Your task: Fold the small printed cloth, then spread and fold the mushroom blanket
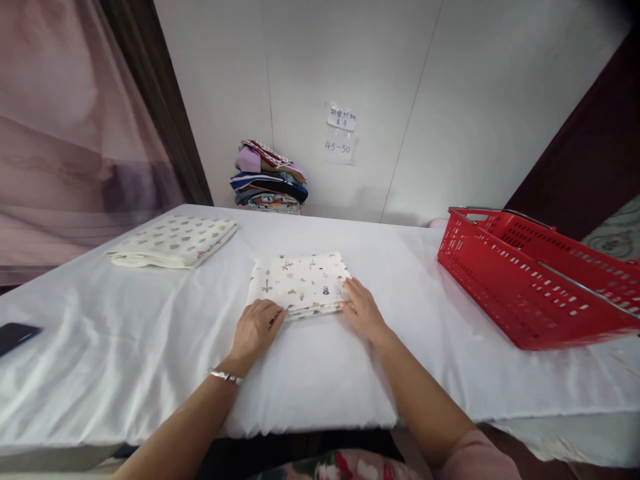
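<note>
A folded white cloth (300, 281) printed with small figures lies flat on the white-covered table in front of me, its layered near edge facing me. At the near left corner, my left hand (257, 328) has its fingers bent over the cloth and its thumb along the edge. My right hand (365, 310) grips the near right corner, fingers over the right side and thumb at the front edge. Farther left rests another folded cream cloth (175, 240) with grey heart-like prints, which neither hand touches.
A red plastic basket (510, 287) with metal handles stands on the right of the table (165, 353). At the left edge lies a dark phone (17, 337). Stacked folded fabrics (270, 180) sit beyond the far edge, against the wall with handwritten paper notes (341, 133).
</note>
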### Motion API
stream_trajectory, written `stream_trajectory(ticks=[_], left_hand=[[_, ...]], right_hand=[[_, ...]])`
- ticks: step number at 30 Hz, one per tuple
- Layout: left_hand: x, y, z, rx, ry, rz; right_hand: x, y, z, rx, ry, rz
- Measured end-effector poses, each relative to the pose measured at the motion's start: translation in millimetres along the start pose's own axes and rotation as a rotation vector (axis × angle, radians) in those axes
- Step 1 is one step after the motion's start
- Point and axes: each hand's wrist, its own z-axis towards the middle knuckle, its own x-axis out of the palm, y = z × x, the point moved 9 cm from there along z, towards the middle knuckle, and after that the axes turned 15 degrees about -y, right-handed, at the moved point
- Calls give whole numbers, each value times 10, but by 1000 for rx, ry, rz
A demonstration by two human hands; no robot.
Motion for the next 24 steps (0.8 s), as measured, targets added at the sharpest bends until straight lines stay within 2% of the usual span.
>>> stream_trajectory(ticks=[3,5,10,13,19,24], left_hand=[[-11,15,5,-23,-5,-6],[-17,24,14,-38,-11,-1],[-46,53,40,-53,-33,12],[-74,165,2,-103,-64,62],[18,290,-154,-150,41,84],[-58,253,28,-153,31,102]], right_hand=[[215,64,-71,-42,206,-36],[262,46,-99,-33,254,-62],[275,-11,-142,-25,269,-91],[287,-31,-158,-33,270,-105],[310,-56,-169,-29,279,-128],[333,-54,-171,-33,289,-147]])
